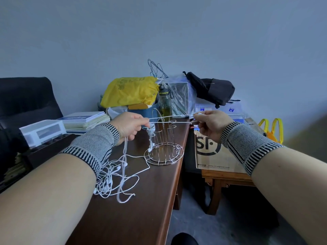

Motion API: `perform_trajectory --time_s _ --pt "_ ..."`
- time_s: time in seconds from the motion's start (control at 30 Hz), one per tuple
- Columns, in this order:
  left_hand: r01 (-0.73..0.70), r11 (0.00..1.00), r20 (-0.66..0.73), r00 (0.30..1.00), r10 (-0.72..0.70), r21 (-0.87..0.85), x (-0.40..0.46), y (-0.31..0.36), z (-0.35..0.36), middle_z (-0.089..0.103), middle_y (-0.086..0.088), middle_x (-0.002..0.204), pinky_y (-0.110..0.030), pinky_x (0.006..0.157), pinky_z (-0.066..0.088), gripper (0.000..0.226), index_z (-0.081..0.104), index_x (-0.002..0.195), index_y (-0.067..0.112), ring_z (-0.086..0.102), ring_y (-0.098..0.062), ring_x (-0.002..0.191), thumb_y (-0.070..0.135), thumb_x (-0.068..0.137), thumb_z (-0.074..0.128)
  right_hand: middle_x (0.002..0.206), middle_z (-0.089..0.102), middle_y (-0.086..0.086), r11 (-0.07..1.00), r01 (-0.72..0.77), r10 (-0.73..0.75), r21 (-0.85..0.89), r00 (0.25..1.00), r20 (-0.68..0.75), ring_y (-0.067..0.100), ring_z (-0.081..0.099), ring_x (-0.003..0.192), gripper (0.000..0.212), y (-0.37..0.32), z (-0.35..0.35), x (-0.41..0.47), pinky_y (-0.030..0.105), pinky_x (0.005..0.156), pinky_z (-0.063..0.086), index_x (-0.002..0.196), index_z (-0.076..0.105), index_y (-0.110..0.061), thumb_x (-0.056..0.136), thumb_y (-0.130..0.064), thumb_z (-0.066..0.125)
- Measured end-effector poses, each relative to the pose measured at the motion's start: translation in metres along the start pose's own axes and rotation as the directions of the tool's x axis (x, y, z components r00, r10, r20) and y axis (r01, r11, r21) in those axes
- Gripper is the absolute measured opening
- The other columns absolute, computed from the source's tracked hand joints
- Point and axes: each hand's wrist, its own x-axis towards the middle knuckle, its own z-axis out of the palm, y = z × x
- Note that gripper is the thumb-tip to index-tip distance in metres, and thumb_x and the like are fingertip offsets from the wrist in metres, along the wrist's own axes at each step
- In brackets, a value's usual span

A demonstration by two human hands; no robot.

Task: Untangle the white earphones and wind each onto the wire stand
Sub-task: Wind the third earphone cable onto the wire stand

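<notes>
Two bare forearms in knit wrist cuffs fill the foreground, w/ the left hand and right hand each pinching an end of a doubled white earphone cord pulled taut and level between them, just above the wire stand. The stand sits upright on the dark wooden table, near its right edge; one hook on its left side already carries a small wound bundle w/ earbuds dangling below. From the left fist more cord drops to a loose tangle of white earphones lying on the table by the left wrist, apparently still knotted. Step in hand, by the look of it: one set drawn out straight, ready for winding; next move likely calls for bringing the taut length down to a free hook and wrapping while keeping tension, w/o dragging the tangle along. Beyond the stand, a water bottle holds yellowish liquid; a yellow plastic bag bulges, contents unseen; a clear plastic bag covers a dark box. At right, a cardboard box rests on a low wooden stool, contents hidden.
</notes>
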Motion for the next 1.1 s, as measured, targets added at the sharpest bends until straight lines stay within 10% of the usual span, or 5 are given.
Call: perform_trajectory --time_s 0.2,0.43,0.6,0.7,1.1 --pt "0.16 0.971 -0.023 0.987 -0.158 0.176 0.006 -0.006 0.006 0.051 0.001 0.062 -0.018 0.048 0.037 0.016 0.066 0.081 0.011 0.042 -0.006 0.045 0.017 0.094 0.059 0.056 0.056 0.003 0.991 0.032 -0.026 0.129 0.999 -0.042 0.008 0.051 0.045 0.006 0.001 0.005 0.005 0.016 0.045 0.046 0.09 0.063 0.001 0.086 0.005 0.063" --pt "-0.097 0.963 0.103 0.992 0.073 0.25 0.002 0.022 0.043 0.054 -0.002 0.14 -0.037 0.105 0.04 0.057 0.054 0.136 0.023 0.047 -0.018 0.13 0.024 0.08 0.067 0.07 0.06 0.013 1.0 -0.007 0.012 -0.019 0.963 0.27 0.01 0.054 0.048 0.009 0.0 0.033 -0.005 0.017 0.045 0.048 0.092 0.064 0.003 0.085 0.009 0.062" --pt "-0.048 0.998 0.253 0.967 0.037 0.037 0.001 0.023 0.062 0.069 -0.006 0.082 -0.032 0.077 0.048 0.021 0.061 0.106 0.017 0.07 -0.015 0.08 0.004 0.089 0.057 0.061 0.057 0.01 0.999 -0.016 0.024 -0.028 0.947 0.321 0.011 0.054 0.046 0.006 -0.002 0.036 -0.006 0.016 0.046 0.049 0.089 0.061 0.003 0.086 0.008 0.061" --pt "-0.018 1.0 0.255 0.967 0.017 0.001 0.0 0.015 0.052 0.041 0.006 0.05 -0.034 0.071 0.044 0.016 0.061 0.09 0.01 0.043 -0.004 0.04 0.009 0.099 0.048 0.057 0.049 0.006 0.999 -0.034 0.04 -0.024 0.952 0.303 0.012 0.054 0.047 0.01 -0.003 0.03 -0.001 0.018 0.046 0.05 0.081 0.058 -0.001 0.085 0.008 0.062" --pt "-0.112 0.904 -0.12 0.977 0.176 0.413 0.013 0.016 -0.011 0.048 0.017 0.041 -0.015 0.041 0.027 0.014 0.073 0.093 0.018 0.037 -0.002 0.039 0.029 0.093 0.064 0.063 0.057 0.01 0.991 0.001 0.033 -0.136 0.968 0.25 0.011 0.056 0.041 0.013 -0.003 0.067 0.026 0.02 0.038 0.048 0.084 0.058 -0.003 0.083 0.0 0.07"
